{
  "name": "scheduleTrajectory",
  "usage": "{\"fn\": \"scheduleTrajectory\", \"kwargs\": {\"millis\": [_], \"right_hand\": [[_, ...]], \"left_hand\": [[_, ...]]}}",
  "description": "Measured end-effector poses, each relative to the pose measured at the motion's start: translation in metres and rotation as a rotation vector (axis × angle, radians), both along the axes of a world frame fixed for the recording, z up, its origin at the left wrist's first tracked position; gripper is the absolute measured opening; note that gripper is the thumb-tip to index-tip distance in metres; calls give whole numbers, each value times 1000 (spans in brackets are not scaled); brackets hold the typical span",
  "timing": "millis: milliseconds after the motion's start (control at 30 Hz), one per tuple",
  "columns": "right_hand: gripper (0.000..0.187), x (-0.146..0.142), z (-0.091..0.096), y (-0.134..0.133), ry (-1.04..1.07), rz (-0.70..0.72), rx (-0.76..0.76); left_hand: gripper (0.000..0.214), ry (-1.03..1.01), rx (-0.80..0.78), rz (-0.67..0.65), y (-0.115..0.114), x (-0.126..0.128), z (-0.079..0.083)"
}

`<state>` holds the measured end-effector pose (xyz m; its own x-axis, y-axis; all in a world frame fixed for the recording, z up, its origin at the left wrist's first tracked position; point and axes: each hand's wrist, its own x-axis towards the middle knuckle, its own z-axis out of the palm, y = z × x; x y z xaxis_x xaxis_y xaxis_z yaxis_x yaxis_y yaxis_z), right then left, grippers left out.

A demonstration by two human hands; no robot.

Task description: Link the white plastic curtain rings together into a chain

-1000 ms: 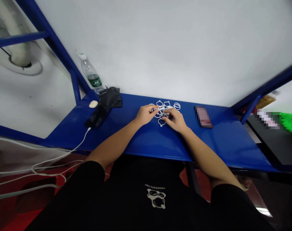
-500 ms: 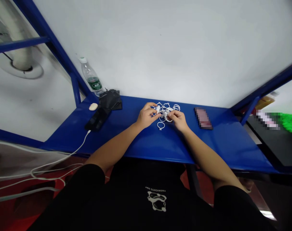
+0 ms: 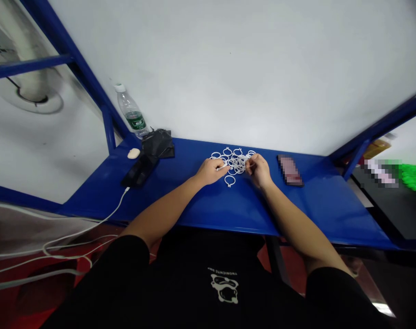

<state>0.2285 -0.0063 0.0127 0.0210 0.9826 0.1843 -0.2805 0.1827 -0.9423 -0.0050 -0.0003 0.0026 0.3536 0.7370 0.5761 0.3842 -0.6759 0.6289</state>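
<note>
Several thin white rings [image 3: 238, 164], each with a small tab or eyelet, lie in a loose pile on the blue tabletop [image 3: 215, 205]. One single ring [image 3: 229, 181] rests apart at the near side of the pile. On the pile's left, my left hand [image 3: 210, 171] pinches a white ring [image 3: 221, 167] between thumb and fingers. My right hand [image 3: 259, 170] is at the right edge of the pile with its fingers curled in. What those fingers hold, if anything, is hidden.
A phone [image 3: 290, 170] lies to the right. On the left are a water bottle [image 3: 134, 116], a crumpled black bag [image 3: 157, 142], a black device [image 3: 139, 170] with a white cable [image 3: 115, 209], and a small cream-coloured object [image 3: 133, 153]. A white wall [image 3: 228, 82] rises behind.
My right hand has moved slightly right, away from the middle of the pile, and the ring it pinched no longer shows in its fingers. My left hand has shifted slightly towards me.
</note>
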Motion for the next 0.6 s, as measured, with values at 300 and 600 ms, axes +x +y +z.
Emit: {"fn": "scheduleTrajectory", "kwargs": {"millis": [300,600], "right_hand": [[55,1,-5,1,-112,85,-83],[63,9,-1,2,-132,90,-42]], "left_hand": [[29,95,-15,34,2,0,-5],[39,108,-20,-1,6,-4,-9]]}}
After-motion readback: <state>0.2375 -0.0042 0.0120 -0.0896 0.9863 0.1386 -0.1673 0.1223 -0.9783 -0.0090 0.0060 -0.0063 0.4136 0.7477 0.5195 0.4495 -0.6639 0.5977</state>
